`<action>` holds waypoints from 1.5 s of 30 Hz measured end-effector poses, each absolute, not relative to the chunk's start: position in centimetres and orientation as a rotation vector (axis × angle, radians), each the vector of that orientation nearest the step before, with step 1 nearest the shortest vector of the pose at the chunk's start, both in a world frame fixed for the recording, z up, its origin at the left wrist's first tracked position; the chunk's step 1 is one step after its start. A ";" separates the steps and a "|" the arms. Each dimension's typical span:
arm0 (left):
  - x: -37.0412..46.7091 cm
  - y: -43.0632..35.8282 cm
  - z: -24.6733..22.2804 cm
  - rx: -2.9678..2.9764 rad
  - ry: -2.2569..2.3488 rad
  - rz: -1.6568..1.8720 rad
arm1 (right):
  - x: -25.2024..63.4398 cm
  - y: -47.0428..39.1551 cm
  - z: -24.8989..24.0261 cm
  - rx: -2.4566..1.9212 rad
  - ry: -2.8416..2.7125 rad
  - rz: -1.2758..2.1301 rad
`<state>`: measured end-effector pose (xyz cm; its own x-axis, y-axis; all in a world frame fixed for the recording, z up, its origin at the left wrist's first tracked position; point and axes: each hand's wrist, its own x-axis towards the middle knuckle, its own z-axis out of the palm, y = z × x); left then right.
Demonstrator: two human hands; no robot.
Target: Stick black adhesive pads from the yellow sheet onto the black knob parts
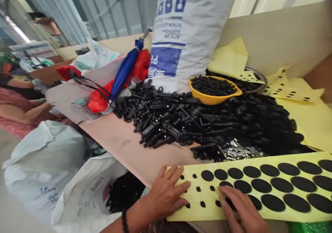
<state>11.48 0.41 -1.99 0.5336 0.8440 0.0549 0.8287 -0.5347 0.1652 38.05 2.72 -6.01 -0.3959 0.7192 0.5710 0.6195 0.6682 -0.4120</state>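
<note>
Left hand [168,191] flat, fingers spread, on the left end of the yellow sheet [207,214]. Right hand [242,208] apart from it, fingers bent over a black disc [255,202] in the near row; cannot tell if it grips. Sheet at near side of table [116,139], three rows of discs, small dark spots at left end. Just beyond: metal pieces [240,151], heaped black parts [160,119]. Orange bowl [215,100] behind, full of small black pieces, near a white sack [192,36].
</note>
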 end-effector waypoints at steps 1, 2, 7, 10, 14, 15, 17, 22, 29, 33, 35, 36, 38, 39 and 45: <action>11.2 0.9 -1.9 2.674 1.416 0.151 | 38.0 2.6 -6.3 -1.024 -2.126 0.138; 10.9 1.4 -1.8 2.698 1.384 0.120 | 37.9 2.5 -6.7 -1.011 -2.122 0.117; 9.6 3.1 -1.6 2.758 1.307 0.076 | 37.7 1.9 -8.1 -0.936 -2.089 0.211; 9.4 3.1 -1.8 2.736 1.328 0.080 | 37.4 1.5 -7.9 -0.966 -1.963 0.342; 9.7 2.9 -1.5 2.685 1.367 0.070 | 37.1 1.3 -7.4 -0.973 -1.826 0.470; 9.8 2.9 -1.3 2.681 1.370 0.066 | 37.1 1.3 -7.3 -0.972 -1.821 0.489; 9.8 3.0 -1.1 2.685 1.370 0.066 | 37.1 1.3 -7.1 -0.970 -1.836 0.513; 9.7 3.1 -1.0 2.731 1.362 0.091 | 37.3 1.5 -6.6 -0.953 -1.860 0.501; 9.6 3.6 -0.9 2.821 1.309 0.089 | 37.6 2.5 -6.0 -0.872 -1.981 0.480; 9.1 3.5 -1.1 2.789 1.286 0.124 | 37.6 2.2 -5.3 -0.880 -2.009 0.521; 8.8 3.5 -0.9 2.771 1.250 0.144 | 37.6 2.0 -4.8 -0.913 -2.030 0.572; 8.8 3.5 -0.7 2.760 1.234 0.160 | 37.6 2.0 -4.6 -0.945 -2.038 0.585; 9.3 3.8 -0.2 2.730 1.214 0.233 | 37.4 2.3 -4.1 -1.034 -2.049 0.568; 9.8 4.1 0.0 2.716 1.200 0.287 | 37.2 2.6 -3.9 -1.081 -2.050 0.537; 14.9 6.2 -0.4 2.710 1.112 0.377 | 34.9 5.4 -3.9 -1.352 -2.021 0.308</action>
